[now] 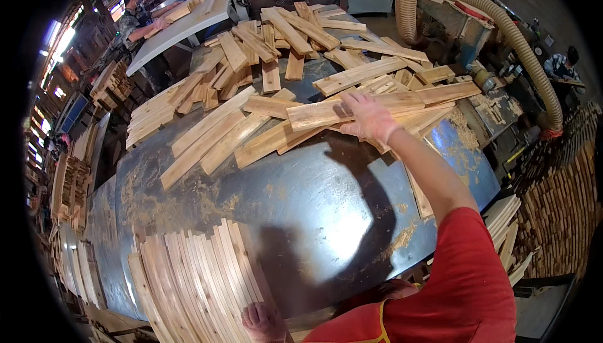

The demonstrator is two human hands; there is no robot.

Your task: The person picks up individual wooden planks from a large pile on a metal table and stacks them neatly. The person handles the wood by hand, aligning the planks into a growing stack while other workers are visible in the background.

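Note:
My right arm, in a red sleeve, stretches out over the metal table. My right hand, in a thin pale glove, grips a flat wooden board at the near side of a loose heap, fingers over its top and thumb at its near edge. Low in the picture my left hand is closed, fingers curled at the near right end of a row of wooden slats set on edge side by side. Its thumb and palm are partly hidden.
More loose boards lie crisscrossed at the back. Sawdust is scattered on the table. Ribbed hoses and a machine stand at the right, beside tall wood stacks. A co-worker handles boards at the far left.

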